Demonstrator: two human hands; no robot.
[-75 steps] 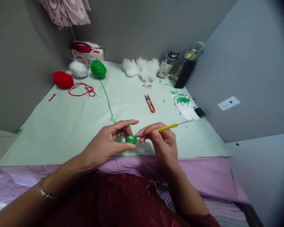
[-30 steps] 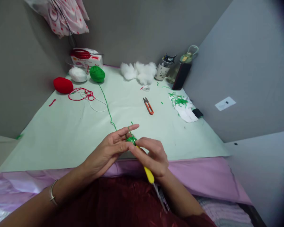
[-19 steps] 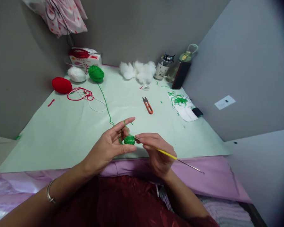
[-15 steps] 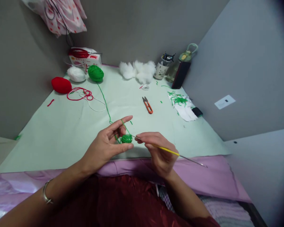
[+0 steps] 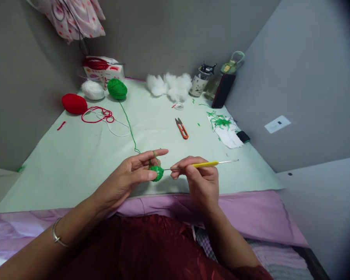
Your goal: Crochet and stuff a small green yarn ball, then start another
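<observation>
Fingers (image 5: 142,176) of the left hand (image 5: 130,177) are closed on a small green crocheted piece (image 5: 158,174), thumb pressed over it, while the index finger reaches out nearly straight with a green strand (image 5: 129,123) looped around it. I have that piece on the near side of the orange snips (image 5: 182,128), a little to their left. On my feed the right hand (image 5: 202,179) is also on the near side of the snips, slightly to their right, thumb and fingertips pinched tight on a yellow-handled hook (image 5: 205,164). I see its shaft meeting the piece's edge, but I cannot make out the tip there. From the left hand, the strand runs to the green yarn ball (image 5: 117,89), beyond the snips and well to their left. White stuffing (image 5: 177,87) lies beyond the snips; green yarn scraps (image 5: 221,123) lie on white tissue (image 5: 229,138) to their right.
</observation>
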